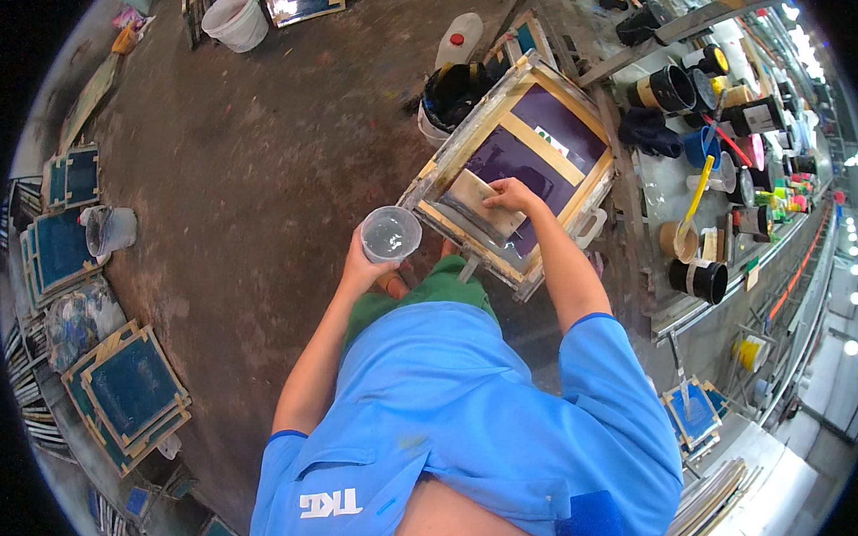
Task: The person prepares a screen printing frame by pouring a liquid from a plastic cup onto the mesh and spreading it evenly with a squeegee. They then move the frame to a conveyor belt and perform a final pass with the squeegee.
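Observation:
My left hand [359,266] is wrapped round a round translucent plastic tub [391,233], holding it beside the near left corner of a screen printing frame [452,160]. What little may be in the tub is hard to make out. With my right hand [514,197] I grip a wide wooden squeegee [471,196]. Its long dark edge lies low over the near part of the frame. Dark purple mesh [567,117] fills the frame, crossed by tan tape bands, with a small white and green patch showing.
A bucket smeared black [451,97] stands left of the frame, near a white jug with a red cap [459,40]. To the right, a long bench holds several ink pots [701,277] and a yellow-handled stirrer [701,188]. Screens [132,390] lean along the left side.

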A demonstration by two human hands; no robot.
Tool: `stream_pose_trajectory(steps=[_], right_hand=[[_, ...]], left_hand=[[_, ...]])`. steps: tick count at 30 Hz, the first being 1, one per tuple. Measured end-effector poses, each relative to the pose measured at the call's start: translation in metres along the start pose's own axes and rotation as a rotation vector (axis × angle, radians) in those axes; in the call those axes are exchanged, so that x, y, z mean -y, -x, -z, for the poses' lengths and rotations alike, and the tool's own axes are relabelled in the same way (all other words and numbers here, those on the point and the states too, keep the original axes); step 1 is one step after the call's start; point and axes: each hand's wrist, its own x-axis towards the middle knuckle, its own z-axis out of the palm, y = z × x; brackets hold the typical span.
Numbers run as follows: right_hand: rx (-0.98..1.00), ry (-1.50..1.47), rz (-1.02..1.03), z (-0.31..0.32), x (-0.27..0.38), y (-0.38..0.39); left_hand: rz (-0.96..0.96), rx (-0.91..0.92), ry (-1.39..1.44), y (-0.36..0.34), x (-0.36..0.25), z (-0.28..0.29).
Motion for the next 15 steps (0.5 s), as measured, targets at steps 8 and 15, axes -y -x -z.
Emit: stream_pose_trajectory(steps=[8, 15], right_hand=[[0.067, -0.443, -0.041, 0.024, 0.013, 0.050], [-0.361, -0.590, 0.210, 0.035, 0.090, 0.169]], left_hand=[[-0.247, 0.038, -0.451, -0.028, -0.018, -0.022], [-0.267, 0.269, -0.515, -0.065, -0.028, -0.081]])
